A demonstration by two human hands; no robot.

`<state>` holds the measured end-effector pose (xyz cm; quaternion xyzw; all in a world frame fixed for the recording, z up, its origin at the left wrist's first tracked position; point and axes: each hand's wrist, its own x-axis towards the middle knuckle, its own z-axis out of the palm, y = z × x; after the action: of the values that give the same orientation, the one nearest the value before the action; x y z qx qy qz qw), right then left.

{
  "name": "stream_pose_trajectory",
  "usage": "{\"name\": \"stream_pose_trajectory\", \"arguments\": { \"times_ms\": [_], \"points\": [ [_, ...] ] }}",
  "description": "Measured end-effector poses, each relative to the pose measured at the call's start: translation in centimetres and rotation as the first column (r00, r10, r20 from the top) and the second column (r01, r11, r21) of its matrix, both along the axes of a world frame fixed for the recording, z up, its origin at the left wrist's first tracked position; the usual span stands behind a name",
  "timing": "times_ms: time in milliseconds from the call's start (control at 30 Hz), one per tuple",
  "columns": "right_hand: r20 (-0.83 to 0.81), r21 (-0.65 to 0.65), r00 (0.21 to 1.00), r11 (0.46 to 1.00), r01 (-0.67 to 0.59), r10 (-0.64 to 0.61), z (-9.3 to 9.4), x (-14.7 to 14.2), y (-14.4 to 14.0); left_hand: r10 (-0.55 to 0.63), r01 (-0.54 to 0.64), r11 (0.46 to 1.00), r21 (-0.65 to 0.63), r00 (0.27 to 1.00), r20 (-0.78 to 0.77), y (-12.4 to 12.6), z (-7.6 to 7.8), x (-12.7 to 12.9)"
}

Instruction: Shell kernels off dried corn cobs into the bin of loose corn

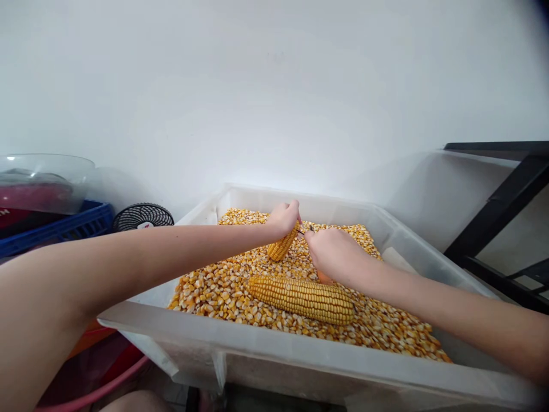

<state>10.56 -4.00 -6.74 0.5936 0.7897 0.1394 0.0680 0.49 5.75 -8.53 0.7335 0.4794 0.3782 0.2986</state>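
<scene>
Head view: left hand point(283, 217) grips a short corn cob point(282, 246), tilted over the kernel-filled tub point(274, 355). Right hand point(330, 254) clenches an orange-handled tool point(325, 278) at the cob's upper end. Whole cob point(302, 297) lies just below. Best worked steadily, tip angled away from fingers.

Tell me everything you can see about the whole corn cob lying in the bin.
The whole corn cob is long, golden yellow and covered in tight rows of dried-looking kernels, none visibly missing on the side shown. It lies flat on its side on the bed of loose kernels inside the translucent plastic bin, near the front wall, running left to right with its right end slightly nearer the camera. Neither hand touches it; the right hand hangs just behind it.
</scene>
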Motion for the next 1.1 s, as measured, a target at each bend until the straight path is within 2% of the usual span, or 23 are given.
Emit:
{"name": "stream_pose_trajectory", "arguments": {
  "times_ms": [100, 167, 333, 533, 667, 800, 867, 967, 1033, 1100],
  "points": [
    [-0.175, 0.015, 0.985, 1.0, 0.009, -0.006, -0.1, 0.5, 0.7, -0.029, 0.03, 0.999, 0.046, 0.999, -0.019, -0.1, -0.2, 0.2],
    [-0.232, 0.022, 0.973, 1.0, -0.01, 0.015, -0.1, 0.6, 1.0, -0.045, 0.048, 0.997, 0.068, 0.998, -0.037, -0.1, -0.3, 0.3],
    [-0.09, 0.002, 0.993, 0.997, -0.072, 0.072, 0.6, 1.1, 1.1, -0.088, 0.093, 0.993, 0.077, 0.994, -0.06, -0.2, -0.3, 0.3],
    [-0.097, -0.155, 0.96, 0.949, -0.275, 0.263, 2.1, 3.0, 1.1, -0.237, 0.259, 0.958, 0.122, 0.956, -0.173, -0.4, -0.6, 0.8],
    [-0.135, -0.213, 0.95, 0.928, -0.305, 0.281, 2.7, 3.4, 1.0, -0.271, 0.311, 0.941, 0.135, 0.929, -0.251, -1.1, -0.7, 1.1],
    [-0.242, -0.396, 0.928, 0.845, -0.36, 0.282, 2.5, 3.6, 1.1, -0.322, 0.391, 0.91, 0.14, 0.877, -0.356, -1.9, -0.7, 1.2],
    [-0.252, -0.414, 0.921, 0.828, -0.379, 0.296, 2.2, 3.7, 1.3, -0.39, 0.439, 0.894, 0.096, 0.864, -0.319, -1.8, -0.6, 1.0],
    [-0.218, -0.353, 0.922, 0.855, -0.381, 0.321, 2.0, 3.7, 1.4, -0.544, 0.556, 0.831, 0.014, 0.819, -0.183, -0.8, -0.3, 0.4],
    [-0.204, -0.313, 0.935, 0.885, -0.344, 0.291, 2.3, 3.6, 1.2, -0.568, 0.568, 0.823, -0.028, 0.817, -0.1, 0.0, -0.1, -0.1],
    [-0.203, -0.264, 0.949, 0.92, -0.29, 0.241, 2.8, 3.3, 1.0, -0.539, 0.537, 0.841, -0.07, 0.842, -0.029, 0.6, 0.0, -0.4]
  ]
}}
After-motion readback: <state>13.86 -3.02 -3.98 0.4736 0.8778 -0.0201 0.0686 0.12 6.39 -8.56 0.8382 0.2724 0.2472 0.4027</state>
